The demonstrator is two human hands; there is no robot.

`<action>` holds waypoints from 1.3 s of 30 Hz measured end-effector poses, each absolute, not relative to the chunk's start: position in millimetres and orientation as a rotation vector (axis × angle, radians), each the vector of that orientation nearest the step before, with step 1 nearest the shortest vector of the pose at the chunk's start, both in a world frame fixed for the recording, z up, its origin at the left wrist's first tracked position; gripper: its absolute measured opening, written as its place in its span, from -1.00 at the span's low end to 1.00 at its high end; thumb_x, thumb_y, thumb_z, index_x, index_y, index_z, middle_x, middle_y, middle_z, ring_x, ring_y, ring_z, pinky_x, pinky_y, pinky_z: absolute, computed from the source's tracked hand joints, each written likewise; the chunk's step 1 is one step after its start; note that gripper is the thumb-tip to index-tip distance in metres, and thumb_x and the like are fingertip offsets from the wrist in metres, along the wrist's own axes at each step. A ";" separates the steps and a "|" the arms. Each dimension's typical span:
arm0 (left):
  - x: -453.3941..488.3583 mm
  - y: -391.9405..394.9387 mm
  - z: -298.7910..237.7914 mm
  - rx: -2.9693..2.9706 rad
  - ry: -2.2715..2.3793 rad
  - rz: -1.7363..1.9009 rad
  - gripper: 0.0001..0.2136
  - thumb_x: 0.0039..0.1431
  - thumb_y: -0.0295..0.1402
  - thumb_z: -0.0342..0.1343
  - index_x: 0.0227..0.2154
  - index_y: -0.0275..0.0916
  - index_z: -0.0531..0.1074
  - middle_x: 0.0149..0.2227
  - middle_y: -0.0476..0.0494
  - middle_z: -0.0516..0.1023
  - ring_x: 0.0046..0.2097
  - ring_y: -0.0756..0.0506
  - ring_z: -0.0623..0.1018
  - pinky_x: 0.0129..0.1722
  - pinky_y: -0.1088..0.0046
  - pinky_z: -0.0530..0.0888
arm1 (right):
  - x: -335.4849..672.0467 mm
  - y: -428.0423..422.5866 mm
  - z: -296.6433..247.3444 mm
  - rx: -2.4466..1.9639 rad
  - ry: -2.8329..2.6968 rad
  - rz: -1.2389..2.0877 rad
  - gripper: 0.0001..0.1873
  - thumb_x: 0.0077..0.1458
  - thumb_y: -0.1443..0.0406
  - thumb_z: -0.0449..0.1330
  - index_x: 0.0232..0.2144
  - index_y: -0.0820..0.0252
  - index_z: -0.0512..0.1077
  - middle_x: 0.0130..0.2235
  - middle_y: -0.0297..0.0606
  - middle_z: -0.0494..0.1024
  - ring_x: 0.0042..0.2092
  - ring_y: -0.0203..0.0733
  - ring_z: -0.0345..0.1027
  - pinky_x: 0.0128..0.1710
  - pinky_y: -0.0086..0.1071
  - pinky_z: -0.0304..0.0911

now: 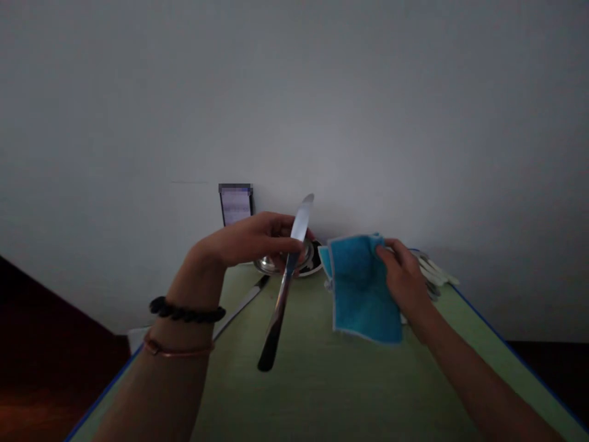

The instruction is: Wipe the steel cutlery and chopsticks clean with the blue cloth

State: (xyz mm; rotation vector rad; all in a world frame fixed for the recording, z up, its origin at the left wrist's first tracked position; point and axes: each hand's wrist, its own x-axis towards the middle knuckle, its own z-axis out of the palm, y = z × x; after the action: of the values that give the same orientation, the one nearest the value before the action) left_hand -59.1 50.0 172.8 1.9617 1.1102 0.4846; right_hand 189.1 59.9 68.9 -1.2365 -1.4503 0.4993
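Note:
Between the thumb and fingers of my left hand [257,239] is a metal table knife [284,291], gripped near its middle. Its blade points up and away, and the handle slants down toward me. My right hand [405,273] pinches a blue cloth [365,291] with pale edging by its upper right corner. The cloth hangs down, apart from the knife. Below and left of the held knife, a second knife [242,309] lies on the table [340,393], partly hidden by my left wrist.
A phone [236,205] leans against the wall [368,123] at the back. Behind my left hand sits a round, shiny metal dish [315,261], partly covered. Several pieces of cutlery with pale handles [435,270] lie at the right, beyond my right hand. Blue edging [488,328] borders the table.

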 end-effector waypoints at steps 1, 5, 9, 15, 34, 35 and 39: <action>-49.0 53.3 175.5 1.964 1.066 0.504 -0.83 0.07 -0.31 0.06 -0.29 -0.23 0.43 -0.40 -0.01 0.55 -0.38 -0.03 0.54 -0.44 0.52 0.46 | 192.8 68.9 83.9 -1.231 -1.388 0.542 -0.79 0.04 0.14 0.07 -0.39 0.15 0.34 -0.55 -0.41 0.33 -0.50 -0.29 0.18 -0.53 -0.44 0.10; -17.2 65.0 170.9 1.910 0.893 0.600 -0.87 0.10 -0.33 0.09 -0.44 -0.29 0.45 -0.47 -0.01 0.55 -0.47 0.05 0.52 -0.48 0.60 0.45 | 203.6 91.1 124.9 -1.115 -1.224 0.648 -0.81 -0.03 0.14 0.10 -0.47 0.14 0.35 -0.55 -0.44 0.30 -0.50 -0.32 0.17 -0.52 -0.45 0.10; 2.1 80.0 150.1 1.831 0.822 0.719 -0.88 0.11 -0.34 0.10 -0.41 -0.29 0.43 -0.47 -0.02 0.55 -0.45 0.02 0.55 -0.46 0.56 0.50 | 201.5 84.4 139.4 -1.079 -1.358 0.773 -0.85 -0.04 0.17 0.13 -0.46 0.13 0.37 -0.57 -0.45 0.29 -0.54 -0.36 0.13 -0.55 -0.48 0.08; 20.0 92.8 135.2 1.720 0.910 0.979 -0.84 0.07 -0.30 0.14 -0.46 -0.31 0.39 -0.50 -0.01 0.50 -0.41 -0.02 0.57 -0.37 0.44 0.56 | 194.5 68.2 150.9 -0.957 -1.517 1.040 -0.86 0.03 0.20 0.12 -0.41 0.14 0.37 -0.50 -0.42 0.39 -0.48 -0.37 0.23 -0.50 -0.49 0.18; 24.3 78.7 154.9 1.768 1.022 1.181 -0.74 -0.01 -0.32 0.20 -0.23 -0.28 0.41 -0.38 -0.09 0.57 -0.41 -0.07 0.59 -0.44 0.47 0.55 | 206.8 80.7 135.9 -0.840 -1.953 1.476 -0.74 0.02 0.26 0.17 -0.19 0.16 0.43 -0.21 -0.27 0.54 -0.15 -0.23 0.41 -0.09 -0.28 0.30; 25.6 77.3 156.0 1.758 1.017 1.209 -0.76 0.00 -0.32 0.20 -0.26 -0.28 0.41 -0.38 -0.08 0.57 -0.40 -0.08 0.59 -0.42 0.47 0.55 | 207.1 81.4 135.0 -0.840 -1.985 1.461 -0.75 0.03 0.26 0.17 -0.19 0.17 0.44 -0.22 -0.28 0.54 -0.15 -0.23 0.41 -0.09 -0.28 0.29; 32.0 74.4 157.6 1.746 0.990 1.309 -0.82 -0.02 -0.35 0.21 -0.35 -0.28 0.39 -0.36 -0.06 0.54 -0.39 -0.05 0.58 -0.42 0.49 0.55 | 210.7 81.0 138.2 -0.866 -2.119 1.264 -0.76 0.08 0.22 0.11 -0.21 0.20 0.43 -0.24 -0.27 0.53 -0.20 -0.23 0.39 -0.18 -0.33 0.28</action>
State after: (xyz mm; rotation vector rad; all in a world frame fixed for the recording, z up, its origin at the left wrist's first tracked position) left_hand 32.0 74.4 157.6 1.7456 0.9899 1.3092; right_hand 210.7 81.0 138.2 -0.8663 -2.1190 1.2642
